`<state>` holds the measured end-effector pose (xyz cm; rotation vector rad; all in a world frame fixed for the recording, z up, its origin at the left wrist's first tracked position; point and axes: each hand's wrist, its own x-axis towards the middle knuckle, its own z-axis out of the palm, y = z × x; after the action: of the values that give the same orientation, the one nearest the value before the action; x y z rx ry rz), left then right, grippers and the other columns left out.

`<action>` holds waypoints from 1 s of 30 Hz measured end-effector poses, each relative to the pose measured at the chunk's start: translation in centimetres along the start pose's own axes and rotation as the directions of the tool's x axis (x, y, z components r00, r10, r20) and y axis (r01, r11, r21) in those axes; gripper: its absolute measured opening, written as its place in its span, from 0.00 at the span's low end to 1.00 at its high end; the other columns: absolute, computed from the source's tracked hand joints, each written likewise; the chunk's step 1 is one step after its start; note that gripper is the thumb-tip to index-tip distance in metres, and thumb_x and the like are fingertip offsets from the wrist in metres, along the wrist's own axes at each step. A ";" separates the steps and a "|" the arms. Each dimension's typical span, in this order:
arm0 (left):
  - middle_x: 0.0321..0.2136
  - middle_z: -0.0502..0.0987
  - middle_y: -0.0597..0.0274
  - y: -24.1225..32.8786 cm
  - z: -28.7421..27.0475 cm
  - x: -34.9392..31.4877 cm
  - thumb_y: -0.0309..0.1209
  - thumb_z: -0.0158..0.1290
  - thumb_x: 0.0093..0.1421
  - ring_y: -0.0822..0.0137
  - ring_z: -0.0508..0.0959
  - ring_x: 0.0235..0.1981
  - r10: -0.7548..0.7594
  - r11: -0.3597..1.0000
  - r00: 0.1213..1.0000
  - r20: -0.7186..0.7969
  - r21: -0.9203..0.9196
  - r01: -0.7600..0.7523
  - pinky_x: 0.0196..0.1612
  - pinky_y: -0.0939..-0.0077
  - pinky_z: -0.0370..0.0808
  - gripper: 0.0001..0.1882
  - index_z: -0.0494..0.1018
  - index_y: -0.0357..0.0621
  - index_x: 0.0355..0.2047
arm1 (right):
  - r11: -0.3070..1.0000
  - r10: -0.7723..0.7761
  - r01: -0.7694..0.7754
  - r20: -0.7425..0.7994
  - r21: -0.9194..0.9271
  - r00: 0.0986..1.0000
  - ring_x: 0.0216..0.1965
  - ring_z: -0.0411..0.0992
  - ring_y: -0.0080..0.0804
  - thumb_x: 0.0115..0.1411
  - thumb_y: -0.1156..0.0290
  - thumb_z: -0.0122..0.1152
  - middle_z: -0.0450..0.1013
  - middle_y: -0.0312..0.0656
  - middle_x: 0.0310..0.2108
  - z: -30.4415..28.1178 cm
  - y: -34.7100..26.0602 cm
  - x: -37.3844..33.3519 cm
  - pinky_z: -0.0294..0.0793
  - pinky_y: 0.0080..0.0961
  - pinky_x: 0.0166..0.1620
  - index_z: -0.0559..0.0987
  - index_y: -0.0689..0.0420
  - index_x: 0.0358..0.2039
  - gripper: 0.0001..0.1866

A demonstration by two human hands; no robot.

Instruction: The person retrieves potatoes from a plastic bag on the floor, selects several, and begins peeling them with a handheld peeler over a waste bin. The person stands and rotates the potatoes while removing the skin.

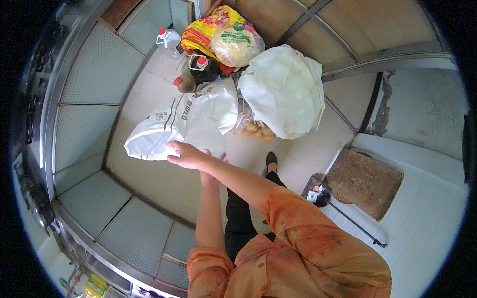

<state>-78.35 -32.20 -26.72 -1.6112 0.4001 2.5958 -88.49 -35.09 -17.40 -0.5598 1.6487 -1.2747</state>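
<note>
My forearms cross over the floor, the right one passing above the left. My right hand (188, 156) is at the open end of a white printed sack (154, 130) lying on its side, its thumb and fingers closed at the sack's edge. Partly hidden behind my right forearm, my left hand (214, 157) shows only some fingertips, held apart. Those fingertips are beside a pale, translucent sheet of plastic (208, 138), which lies against the sack. Whether the left hand touches that plastic is not clear. The sack's contents do not show.
Beyond the sack stand a dark bottle (204, 72), a small red-capped bottle (186, 84), a clear jug (170, 41) and a yellow-red bag (198, 31). A large white bundle (283, 92) partly covers a bag of potatoes (258, 130). Cabinets (87, 116) line the left; a dustpan (318, 192) is at right.
</note>
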 end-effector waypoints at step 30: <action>0.38 0.75 0.50 0.4 -2.2 -6.9 0.27 0.47 0.64 0.64 0.79 0.32 0.778 0.582 0.601 -0.185 0.572 -0.578 0.39 0.73 0.76 0.24 0.54 0.31 0.57 | 0.843 0.322 -0.405 -0.272 -0.354 0.907 0.40 0.77 0.40 0.59 0.67 0.56 0.77 0.48 0.37 -10.4 27.1 -24.6 0.75 0.31 0.43 0.78 0.59 0.41 0.12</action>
<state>-73.37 -32.59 -21.39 -2.0889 1.8989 2.1754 -81.53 -0.83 -32.39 -0.3341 2.0952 -0.7264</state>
